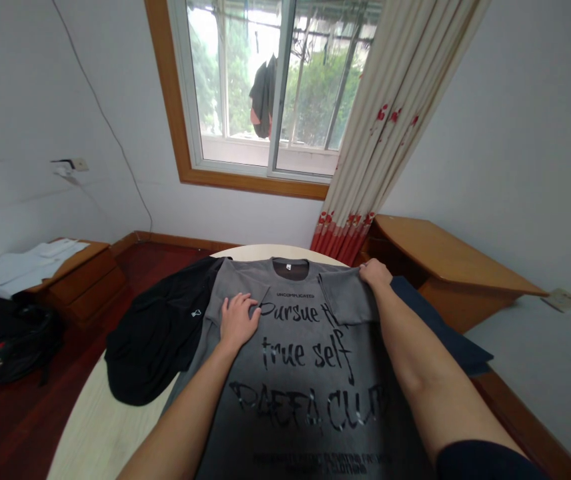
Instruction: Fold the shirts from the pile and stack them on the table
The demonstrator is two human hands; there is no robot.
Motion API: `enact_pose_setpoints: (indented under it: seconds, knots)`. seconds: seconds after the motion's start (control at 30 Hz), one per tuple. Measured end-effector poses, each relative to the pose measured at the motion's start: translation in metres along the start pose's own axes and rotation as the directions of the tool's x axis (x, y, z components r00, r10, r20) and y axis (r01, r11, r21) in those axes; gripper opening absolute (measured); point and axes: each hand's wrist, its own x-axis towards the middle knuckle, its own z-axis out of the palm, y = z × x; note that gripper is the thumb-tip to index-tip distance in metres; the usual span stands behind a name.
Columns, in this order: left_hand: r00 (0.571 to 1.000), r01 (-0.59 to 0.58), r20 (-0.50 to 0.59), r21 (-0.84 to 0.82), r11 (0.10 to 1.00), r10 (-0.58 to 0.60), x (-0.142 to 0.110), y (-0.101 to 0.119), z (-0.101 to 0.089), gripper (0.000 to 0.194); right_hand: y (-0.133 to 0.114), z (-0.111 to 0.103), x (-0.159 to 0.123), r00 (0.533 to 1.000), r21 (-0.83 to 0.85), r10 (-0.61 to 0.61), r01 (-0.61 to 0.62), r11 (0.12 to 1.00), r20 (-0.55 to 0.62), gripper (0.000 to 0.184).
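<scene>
A grey T-shirt [305, 360] with black lettering lies face up on a round pale table [90, 427], its collar at the far side. Both sleeves are turned inward over the chest. My left hand [239, 322] rests on the left sleeve fold, fingers loosely spread and holding nothing. At the far right shoulder, my right hand [376, 273] has its fingers closed on the shirt's edge, beside the folded right sleeve [348, 297]. Its fingertips are partly hidden.
Black clothing [155, 333] lies on the table's left side, and dark blue cloth [435, 327] at the right. A wooden desk [455, 253] stands right, near a curtain [390, 113]. On the left are a low cabinet [85, 273] with papers and a black bag [10, 340].
</scene>
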Motion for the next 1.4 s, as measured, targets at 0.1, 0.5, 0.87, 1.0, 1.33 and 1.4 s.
enact_pose_setpoints:
  seconds: [0.1,0.5,0.87,1.0,1.33,1.4]
  knots:
    - [1.0,0.0,0.004,0.0,1.0,0.0,0.0,0.0,0.001,0.025,-0.006,0.002,-0.015,0.995,-0.068,-0.033,0.026,0.997,-0.093,0.042]
    - [1.0,-0.014,0.01,0.032,0.999,0.013,0.0,0.0,-0.002,0.025,-0.022,0.042,-0.118,0.877,-0.229,-0.476,0.478,0.848,0.067,0.058]
    - [0.981,-0.165,0.137,0.21,0.964,0.138,-0.034,0.004,-0.018,0.049,-0.011,0.053,-0.26,0.804,0.068,-0.585,0.581,0.811,0.11,0.064]
    - [0.971,-0.211,0.167,0.283,0.936,0.169,-0.088,-0.01,-0.036,0.054,0.01,0.048,-0.292,0.781,0.096,-0.602,0.595,0.798,0.165,0.063]
    - [0.999,0.014,0.031,0.343,0.939,-0.026,-0.188,-0.055,-0.107,0.06,0.045,0.043,-0.334,0.826,0.124,-0.55,0.537,0.834,0.123,0.059]
    - [0.996,0.071,0.038,0.278,0.958,-0.085,-0.197,-0.057,-0.116,0.062,0.049,0.044,-0.339,0.834,0.125,-0.543,0.531,0.838,0.101,0.058]
